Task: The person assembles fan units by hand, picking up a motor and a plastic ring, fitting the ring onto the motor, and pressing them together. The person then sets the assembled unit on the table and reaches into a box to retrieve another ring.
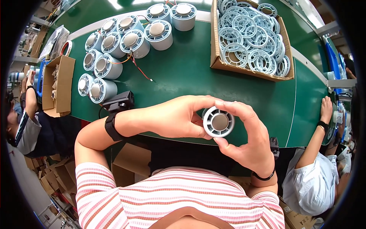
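Observation:
Between both hands is a cylindrical fan-motor unit (220,121), its face turned up. That face has a white spoked rim around a flat grey metal disc. My left hand (179,116) grips it from the left, fingers along the back edge and thumb at the front. On the other side my right hand (248,133) curves around it, index finger at the top and thumb at the lower edge. A bit of red wire shows beside my left fingers. The unit's underside is hidden. It is held over the near edge of the green table (183,84).
Several similar light-blue units (135,44) stand at the back left, some with loose wires (141,70). A cardboard box (251,73) of pale-blue spoked rings is at the back right. Another open box (61,84) stands far left. Co-workers (312,179) sit on both sides.

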